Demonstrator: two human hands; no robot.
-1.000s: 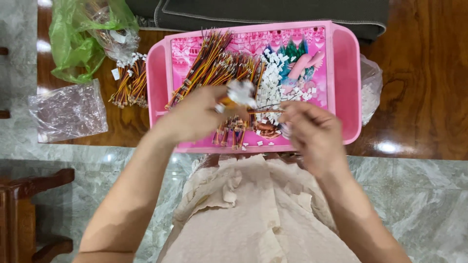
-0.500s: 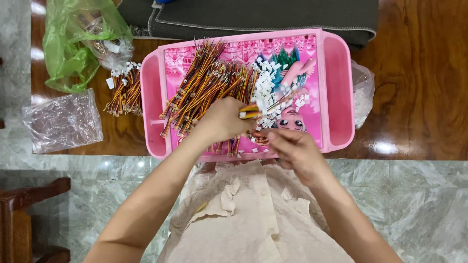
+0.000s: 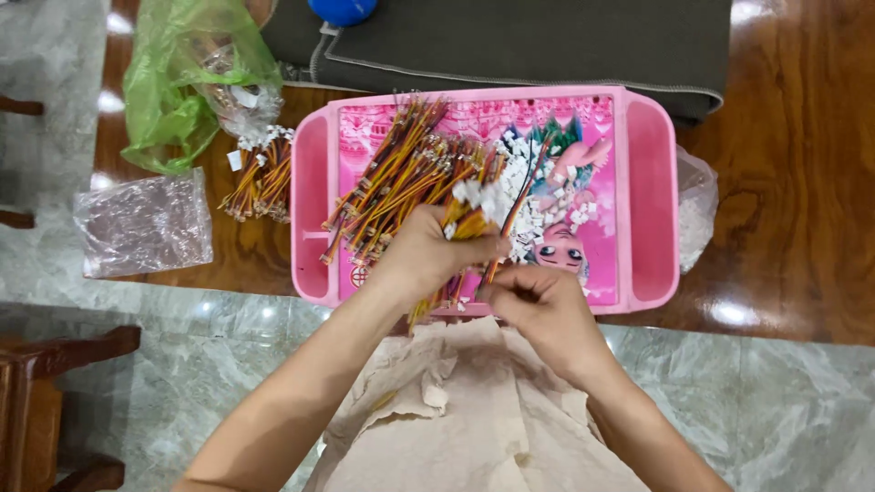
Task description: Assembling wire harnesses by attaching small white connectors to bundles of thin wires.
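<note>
Both grips closed: my left hand (image 3: 428, 260) clamps the wire bundle (image 3: 474, 228) while my right hand (image 3: 538, 305), at four o'clock, pinches one wire (image 3: 510, 219); I should pull straight and slow

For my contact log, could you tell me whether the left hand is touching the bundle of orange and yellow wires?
Touching: the head view shows the left hand closed around the bundle of orange and yellow wires.

green bag (image 3: 173, 100) upper left, clear bag (image 3: 144, 223) below
</note>
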